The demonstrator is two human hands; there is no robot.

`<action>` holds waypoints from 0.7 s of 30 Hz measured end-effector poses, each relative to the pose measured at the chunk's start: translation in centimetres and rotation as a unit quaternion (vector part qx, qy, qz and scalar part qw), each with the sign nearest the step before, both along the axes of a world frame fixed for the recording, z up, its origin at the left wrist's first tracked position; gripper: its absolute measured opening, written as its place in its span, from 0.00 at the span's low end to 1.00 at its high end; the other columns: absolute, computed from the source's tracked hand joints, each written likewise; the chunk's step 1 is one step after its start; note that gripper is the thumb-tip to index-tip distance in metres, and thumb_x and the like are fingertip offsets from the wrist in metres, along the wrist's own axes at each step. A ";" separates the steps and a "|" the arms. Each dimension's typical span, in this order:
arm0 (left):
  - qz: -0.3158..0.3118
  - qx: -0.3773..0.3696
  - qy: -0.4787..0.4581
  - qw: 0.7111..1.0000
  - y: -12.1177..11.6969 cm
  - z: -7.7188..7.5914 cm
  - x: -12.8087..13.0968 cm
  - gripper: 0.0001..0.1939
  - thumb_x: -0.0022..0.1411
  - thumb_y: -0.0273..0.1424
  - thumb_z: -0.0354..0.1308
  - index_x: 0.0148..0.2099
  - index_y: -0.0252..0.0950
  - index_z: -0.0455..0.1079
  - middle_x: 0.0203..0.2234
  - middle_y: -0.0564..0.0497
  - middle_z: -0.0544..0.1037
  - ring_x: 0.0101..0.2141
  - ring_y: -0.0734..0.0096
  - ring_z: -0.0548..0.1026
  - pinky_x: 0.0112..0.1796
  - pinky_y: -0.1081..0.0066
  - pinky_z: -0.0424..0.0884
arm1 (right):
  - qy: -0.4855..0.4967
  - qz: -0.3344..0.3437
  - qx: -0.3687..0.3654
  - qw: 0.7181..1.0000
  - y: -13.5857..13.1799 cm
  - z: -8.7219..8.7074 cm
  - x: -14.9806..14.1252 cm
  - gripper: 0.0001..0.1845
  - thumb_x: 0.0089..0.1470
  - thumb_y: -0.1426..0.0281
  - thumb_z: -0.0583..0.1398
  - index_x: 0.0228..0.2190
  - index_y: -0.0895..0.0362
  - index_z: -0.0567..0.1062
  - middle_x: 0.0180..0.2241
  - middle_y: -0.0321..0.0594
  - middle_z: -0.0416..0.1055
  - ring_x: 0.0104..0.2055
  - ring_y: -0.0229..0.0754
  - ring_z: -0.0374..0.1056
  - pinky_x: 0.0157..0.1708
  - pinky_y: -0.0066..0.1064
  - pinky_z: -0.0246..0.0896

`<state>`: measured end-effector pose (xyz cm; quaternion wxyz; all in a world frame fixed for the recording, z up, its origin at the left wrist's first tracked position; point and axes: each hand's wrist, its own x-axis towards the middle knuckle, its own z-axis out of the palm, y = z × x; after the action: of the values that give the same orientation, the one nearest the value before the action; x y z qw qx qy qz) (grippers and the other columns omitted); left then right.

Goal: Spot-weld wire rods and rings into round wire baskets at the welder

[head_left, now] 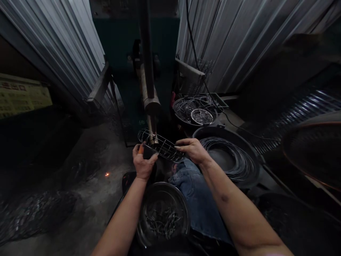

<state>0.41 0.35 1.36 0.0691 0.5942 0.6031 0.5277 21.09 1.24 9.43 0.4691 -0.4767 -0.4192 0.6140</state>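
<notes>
An oblong wire basket (160, 145) of welded steel rods lies across both my hands, and the lower electrode of a spot welder (152, 129) meets it near the middle. My left hand (144, 161) grips its near left end, with a small orange piece (141, 149) showing by the fingers. My right hand (193, 150) rests over the right end, fingers closed on the wires. Below my hands, a steel bowl (162, 185) holds several short wire pieces. The basket hides the electrode's tip.
A black basin (226, 133) holds coiled wire at my right, and another basin (179, 119) behind it holds wire rings. Jeans cover my lap. Corrugated metal sheets (239, 42) rise on the right. The welder's column (146, 42) stands ahead. A spark (107, 174) glows on the concrete floor (93, 213).
</notes>
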 end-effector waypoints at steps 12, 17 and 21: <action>-0.013 -0.020 -0.092 0.995 0.8 -1.1 -0.3 0.33 0.43 0.37 0.69 0.53 0.35 0.68 0.48 0.42 0.72 0.50 0.57 0.70 0.53 0.59 0.64 | -0.017 -0.050 -0.003 0.999 -0.2 0.3 -1.1 0.19 0.21 0.66 0.72 0.23 0.61 0.79 0.21 0.37 0.72 0.24 0.37 0.65 0.29 0.32 0.59; -0.032 -0.018 -0.094 0.995 1.0 -1.2 -0.5 0.34 0.44 0.36 0.69 0.54 0.34 0.67 0.49 0.42 0.72 0.51 0.57 0.69 0.54 0.59 0.63 | -0.037 -0.041 0.011 0.998 -0.2 0.2 -1.3 0.20 0.24 0.65 0.71 0.25 0.61 0.80 0.21 0.38 0.72 0.24 0.38 0.65 0.30 0.32 0.59; -0.053 -0.019 -0.092 0.994 1.5 -1.5 -0.4 0.36 0.45 0.34 0.68 0.57 0.35 0.65 0.51 0.42 0.71 0.52 0.59 0.69 0.55 0.59 0.63 | -0.031 -0.033 0.017 0.999 -0.1 0.2 -1.2 0.21 0.23 0.63 0.72 0.24 0.61 0.80 0.21 0.38 0.72 0.24 0.38 0.66 0.28 0.32 0.60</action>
<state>0.02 1.83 -0.16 0.1634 0.5724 0.5719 0.5644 19.92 1.15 9.62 0.4839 -0.5011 -0.4277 0.5760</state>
